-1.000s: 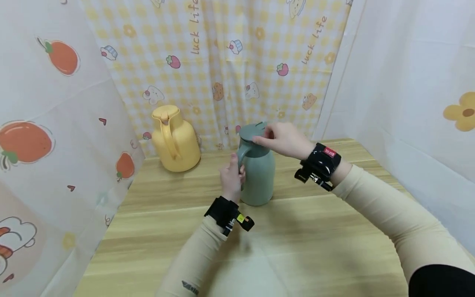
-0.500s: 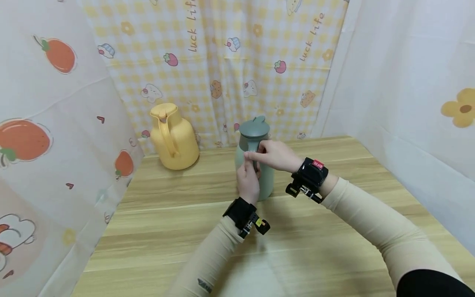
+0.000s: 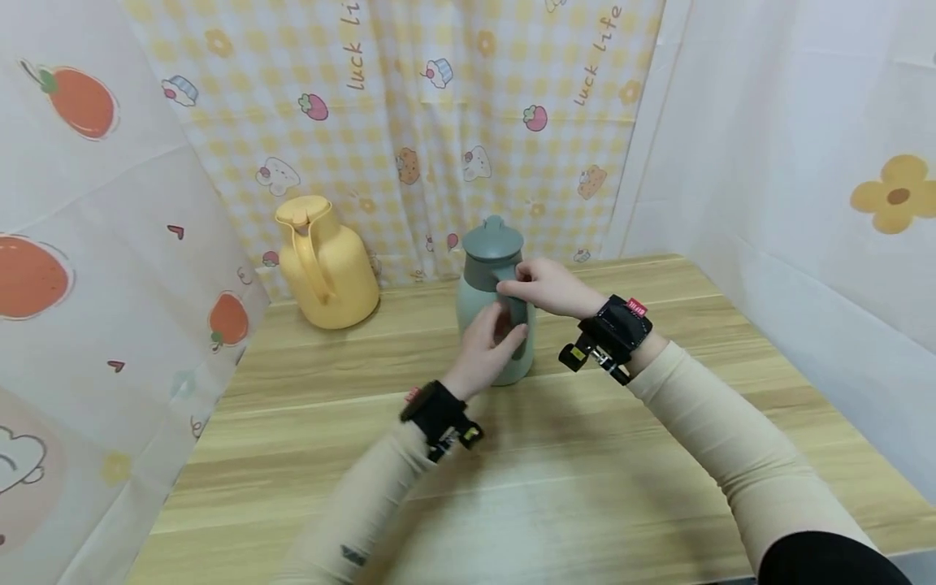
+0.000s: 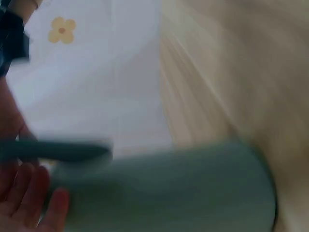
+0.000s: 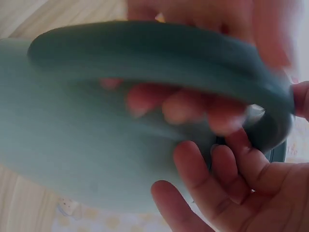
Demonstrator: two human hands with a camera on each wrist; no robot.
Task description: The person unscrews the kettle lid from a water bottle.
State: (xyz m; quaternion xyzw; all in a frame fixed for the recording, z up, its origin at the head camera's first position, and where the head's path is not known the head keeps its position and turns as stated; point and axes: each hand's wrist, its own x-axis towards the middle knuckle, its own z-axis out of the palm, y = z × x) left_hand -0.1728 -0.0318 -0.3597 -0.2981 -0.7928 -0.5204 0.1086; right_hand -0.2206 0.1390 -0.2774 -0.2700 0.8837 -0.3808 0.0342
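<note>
A grey-green thermos jug stands upright on the wooden table, its lid on and its handle facing me. High on that handle, my right hand pinches it between thumb and fingers; in the right wrist view its other fingers lie loosely beside the jug. My left hand is spread at the handle, thumb well apart from the fingers. The right wrist view shows blurred left fingers behind the handle loop. In the left wrist view, extended left fingers lie by the jug's side.
A yellow thermos jug stands at the back left of the table. A checked curtain hangs behind, with white printed sheets on both sides.
The handle has turned from the left to face me. My right hand has gone from the lid down to the handle. My left hand has loosened its grip on the handle and spread.
</note>
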